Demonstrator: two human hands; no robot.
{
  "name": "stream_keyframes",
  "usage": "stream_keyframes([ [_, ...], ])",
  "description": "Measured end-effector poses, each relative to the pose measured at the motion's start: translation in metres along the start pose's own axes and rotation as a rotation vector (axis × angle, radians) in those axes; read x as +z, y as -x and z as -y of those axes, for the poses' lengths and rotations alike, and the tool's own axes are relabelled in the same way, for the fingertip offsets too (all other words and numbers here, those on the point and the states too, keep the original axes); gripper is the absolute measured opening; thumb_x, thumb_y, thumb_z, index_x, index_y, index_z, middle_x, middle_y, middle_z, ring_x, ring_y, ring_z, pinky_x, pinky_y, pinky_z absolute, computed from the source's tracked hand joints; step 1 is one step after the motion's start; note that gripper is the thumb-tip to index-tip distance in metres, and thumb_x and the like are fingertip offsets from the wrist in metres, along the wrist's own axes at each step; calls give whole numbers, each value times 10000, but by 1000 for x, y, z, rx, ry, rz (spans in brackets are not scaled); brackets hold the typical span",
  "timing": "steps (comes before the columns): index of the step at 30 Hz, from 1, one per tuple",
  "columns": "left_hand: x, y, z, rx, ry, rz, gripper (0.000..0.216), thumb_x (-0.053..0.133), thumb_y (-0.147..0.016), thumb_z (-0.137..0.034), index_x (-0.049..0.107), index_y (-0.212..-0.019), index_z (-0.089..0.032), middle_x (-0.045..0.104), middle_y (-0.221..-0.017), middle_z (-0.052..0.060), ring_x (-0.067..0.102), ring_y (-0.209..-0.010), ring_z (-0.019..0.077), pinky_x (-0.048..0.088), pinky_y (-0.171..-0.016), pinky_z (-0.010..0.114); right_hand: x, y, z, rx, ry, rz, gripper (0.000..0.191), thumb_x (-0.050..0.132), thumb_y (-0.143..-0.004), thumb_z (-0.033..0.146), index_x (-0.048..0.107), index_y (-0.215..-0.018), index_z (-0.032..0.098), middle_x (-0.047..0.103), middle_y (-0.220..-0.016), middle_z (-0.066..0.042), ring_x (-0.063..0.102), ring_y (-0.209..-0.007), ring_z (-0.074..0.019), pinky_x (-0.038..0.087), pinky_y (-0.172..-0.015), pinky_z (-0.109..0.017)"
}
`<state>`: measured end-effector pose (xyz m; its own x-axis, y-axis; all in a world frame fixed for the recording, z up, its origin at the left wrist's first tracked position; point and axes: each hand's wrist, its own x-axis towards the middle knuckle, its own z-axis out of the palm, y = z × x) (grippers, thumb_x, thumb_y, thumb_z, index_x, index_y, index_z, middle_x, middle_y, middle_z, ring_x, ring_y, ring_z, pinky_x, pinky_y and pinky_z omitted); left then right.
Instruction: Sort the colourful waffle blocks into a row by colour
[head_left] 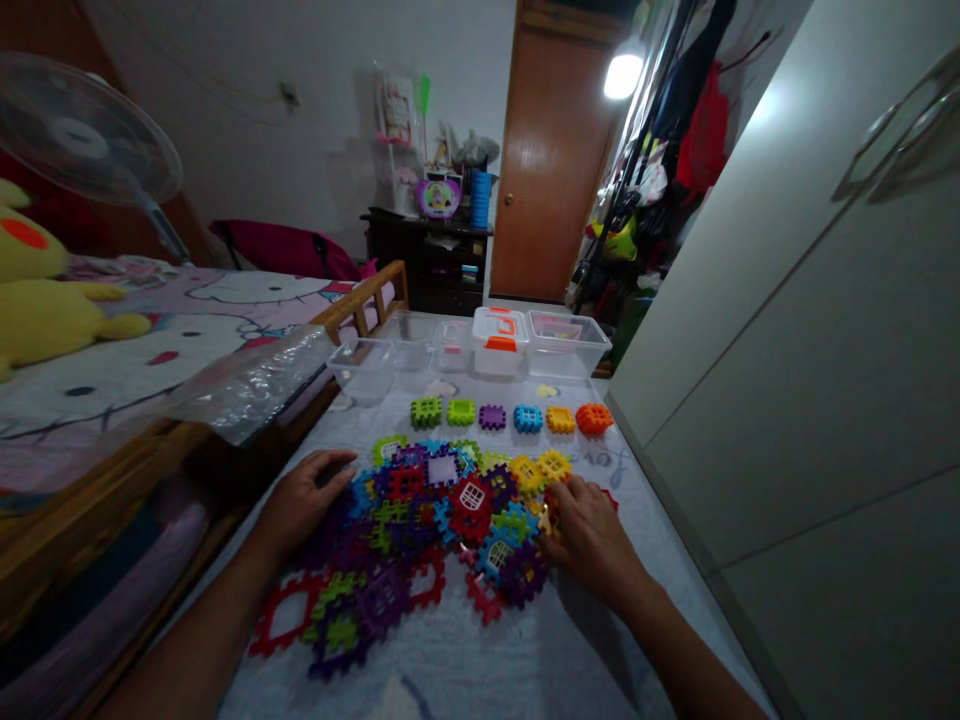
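Observation:
A heap of interlocking plastic building tiles [471, 508] in red, purple, blue, green and yellow lies on the light cloth in front of me. At the heap's left edge is my left hand [304, 500], its fingers apart and slightly bent, with nothing visible in them. On the right side, my right hand [596, 535] has its fingers and thumb bent around a yellow building tile [546, 520], which they partly hide. A red tile shows just behind that hand. Beyond the heap, several assembled tile blocks [493, 416] stand in a row, green, purple, blue, yellow and orange.
Clear plastic boxes [362, 370] line the far end, one with an orange-latched lid [500, 330]. A wooden bed rail [367, 300] and plastic sheet [255, 385] border the left side. A white cabinet [795, 400] closes off the right.

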<state>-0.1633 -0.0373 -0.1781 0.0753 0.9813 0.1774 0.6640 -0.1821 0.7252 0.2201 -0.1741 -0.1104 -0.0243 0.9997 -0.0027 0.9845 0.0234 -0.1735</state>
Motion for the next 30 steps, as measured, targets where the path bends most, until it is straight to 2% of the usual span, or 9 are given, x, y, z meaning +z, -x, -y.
stream_keyframes([
  [4, 1, 0, 3, 3, 4, 4, 494, 588, -759, -610, 709, -1026, -212, 712, -1109, 77, 661, -1050, 282, 495, -968, 386, 2, 0, -5, 6, -89, 53, 314, 633, -773, 209, 606, -1086, 189, 578, -1106, -105, 533, -1039, -254, 425, -906, -344],
  [8, 0, 0, 2, 16, 6, 9, 506, 585, -763, -620, 712, -1029, -209, 723, -1096, 82, 672, -1024, 279, 505, -944, 377, -1, -2, -11, -15, -138, 65, 387, 613, -772, 183, 590, -1158, 167, 568, -1135, -124, 528, -1077, -265, 431, -945, -366],
  [12, -1, 1, -3, -3, -20, 10, 493, 583, -767, -612, 714, -1032, -217, 726, -1093, 78, 679, -997, 276, 533, -868, 356, -16, -19, -30, -141, -205, -10, 524, 623, -775, 203, 518, -1289, 177, 530, -1204, -134, 501, -1149, -280, 423, -1004, -413],
  [14, -2, 1, -4, -7, -23, 9, 495, 581, -765, -613, 716, -1029, -217, 729, -1087, 79, 683, -984, 278, 541, -829, 348, -25, -35, -41, -212, -205, -20, 539, 613, -758, 159, 519, -1288, 192, 512, -1231, -127, 485, -1177, -280, 412, -1023, -431],
  [18, -2, 2, -5, -2, -10, 2, 503, 579, -760, -620, 720, -1016, -210, 734, -1070, 81, 686, -978, 278, 544, -815, 339, -34, -69, -52, -272, -106, 97, 538, 633, -697, 75, 571, -1216, 203, 518, -1244, -120, 493, -1162, -272, 428, -990, -404],
  [21, -2, 2, -3, -15, 1, 4, 491, 587, -764, -611, 717, -1022, -215, 733, -1071, 75, 683, -991, 273, 536, -859, 340, -35, -84, -49, -336, -12, 185, 514, 632, -712, 64, 589, -1201, 218, 539, -1246, -114, 513, -1126, -270, 432, -961, -398],
  [25, -2, 2, -1, -29, -7, 13, 479, 585, -771, -601, 713, -1032, -220, 728, -1081, 72, 681, -996, 273, 532, -874, 347, -32, -89, -46, -395, 54, 226, 444, 578, -753, 55, 622, -1150, 247, 576, -1202, -97, 536, -1062, -256, 430, -935, -413],
  [30, -3, 2, -3, -15, -13, 13, 480, 591, -765, -616, 721, -1015, -227, 728, -1084, 65, 679, -1008, 277, 523, -901, 353, -28, -88, -50, -393, 53, 256, 492, 601, -744, 57, 625, -1195, 249, 582, -1224, -105, 525, -1116, -279, 423, -963, -435],
])
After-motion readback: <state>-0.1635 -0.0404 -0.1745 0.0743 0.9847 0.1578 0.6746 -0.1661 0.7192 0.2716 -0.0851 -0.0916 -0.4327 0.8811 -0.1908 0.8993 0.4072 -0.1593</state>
